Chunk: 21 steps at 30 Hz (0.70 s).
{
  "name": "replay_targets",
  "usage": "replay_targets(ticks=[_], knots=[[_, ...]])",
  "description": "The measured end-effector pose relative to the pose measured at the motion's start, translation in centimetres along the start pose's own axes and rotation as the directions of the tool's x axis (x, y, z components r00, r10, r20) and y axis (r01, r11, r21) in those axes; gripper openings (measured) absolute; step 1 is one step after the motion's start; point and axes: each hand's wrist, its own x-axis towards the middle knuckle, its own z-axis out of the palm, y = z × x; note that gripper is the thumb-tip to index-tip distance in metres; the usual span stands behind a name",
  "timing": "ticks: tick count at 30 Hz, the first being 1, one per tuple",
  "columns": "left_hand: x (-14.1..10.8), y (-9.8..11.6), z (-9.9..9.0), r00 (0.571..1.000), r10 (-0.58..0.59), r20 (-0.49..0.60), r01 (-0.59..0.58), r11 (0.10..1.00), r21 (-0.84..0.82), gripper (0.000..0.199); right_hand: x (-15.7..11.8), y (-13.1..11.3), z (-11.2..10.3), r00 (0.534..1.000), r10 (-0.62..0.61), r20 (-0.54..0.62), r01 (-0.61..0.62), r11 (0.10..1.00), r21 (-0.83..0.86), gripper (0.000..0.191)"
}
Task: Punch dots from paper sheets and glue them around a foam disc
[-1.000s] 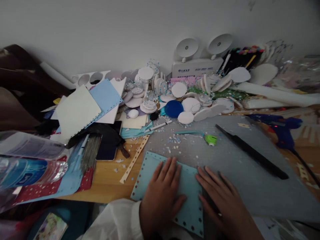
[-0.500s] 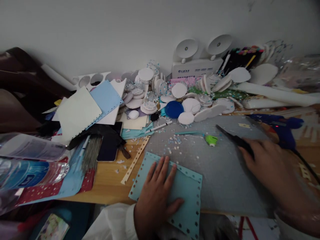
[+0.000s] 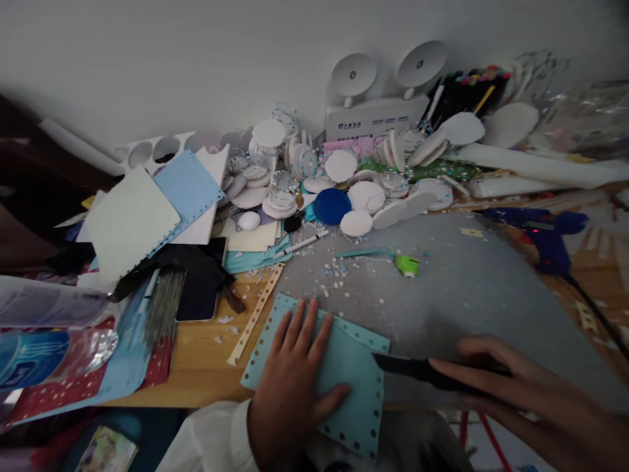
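Note:
A teal paper sheet (image 3: 356,387) with punched flower-shaped holes along its edges lies partly on the grey cutting mat (image 3: 422,288). My left hand (image 3: 295,373) rests flat on it, fingers spread. A black utility knife (image 3: 417,368) is gripped in my right hand (image 3: 515,387), its dark blade pointing left at the sheet's right edge. Whether the tip touches the paper I cannot tell. Beyond the sheet lie a small green craft punch (image 3: 407,265) and a thin teal strip (image 3: 363,252). To the left is a cream punched strip (image 3: 256,314).
White foam discs (image 3: 366,196) and a blue disc (image 3: 333,206) crowd the back. On the right lies a blue glue gun (image 3: 545,229) with a red light and a cord. At left are a phone (image 3: 199,292), loose paper sheets (image 3: 132,219) and water bottles (image 3: 49,354).
My right hand has brought the knife from the mat's far right down and left to the teal sheet's right edge. The view has shifted slightly; my left hand stays on the sheet.

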Motion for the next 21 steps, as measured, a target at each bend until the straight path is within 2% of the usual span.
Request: replay_targets(ticks=[3,6,14,21], knots=[[0.0,0.0,0.0,1.000,0.005,0.005,-0.005,1.000,0.019,0.090,0.3,-0.5,0.4,0.971,-0.129,0.202,0.139,0.990,-0.036,0.047],[0.0,0.0,-0.1,1.000,0.007,0.006,-0.007,0.999,0.032,0.090,0.8,-0.3,0.6,0.958,-0.140,0.249,0.161,0.985,-0.065,0.051],[0.1,0.1,-0.2,1.000,0.006,0.013,-0.006,1.000,0.025,0.088,1.3,0.5,0.8,0.984,-0.141,0.105,0.150,0.985,-0.087,0.052],[0.0,0.0,-0.3,1.000,0.011,0.014,-0.011,1.000,0.000,0.087,2.4,0.5,0.7,0.978,-0.179,0.103,0.188,0.978,-0.086,0.055]])
